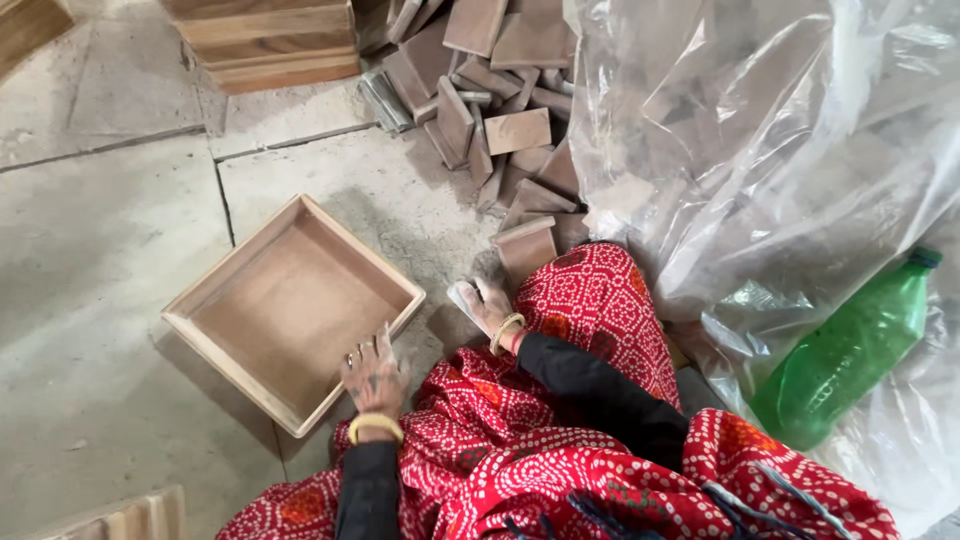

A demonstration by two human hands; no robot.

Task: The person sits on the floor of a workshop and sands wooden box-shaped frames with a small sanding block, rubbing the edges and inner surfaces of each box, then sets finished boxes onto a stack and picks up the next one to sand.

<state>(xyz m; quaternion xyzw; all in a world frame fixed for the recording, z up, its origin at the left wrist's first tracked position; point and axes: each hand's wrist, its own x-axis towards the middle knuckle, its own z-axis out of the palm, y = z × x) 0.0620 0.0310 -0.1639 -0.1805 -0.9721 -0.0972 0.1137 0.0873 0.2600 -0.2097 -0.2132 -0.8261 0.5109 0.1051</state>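
A shallow square wooden tray (215, 290) lies on the concrete floor in front of me. My left hand (376, 377), dusty and with a yellow bangle at the wrist, rests with fingers spread on the tray's near right rim. My right hand (484, 300), also bangled, is down on the floor beside my knee. It is just below a small flat wooden block (525, 246) at the edge of a pile. Its fingers are pale with dust and curled, and I cannot make out whether they hold anything. Red patterned cloth (590, 300) covers my knees.
A heap of small brown wooden pieces (500, 110) lies at the top centre. Stacked wooden frames (270, 40) stand behind the tray. Crumpled clear plastic sheeting (780, 140) fills the right side, with a green plastic bottle (850, 350) lying on it.
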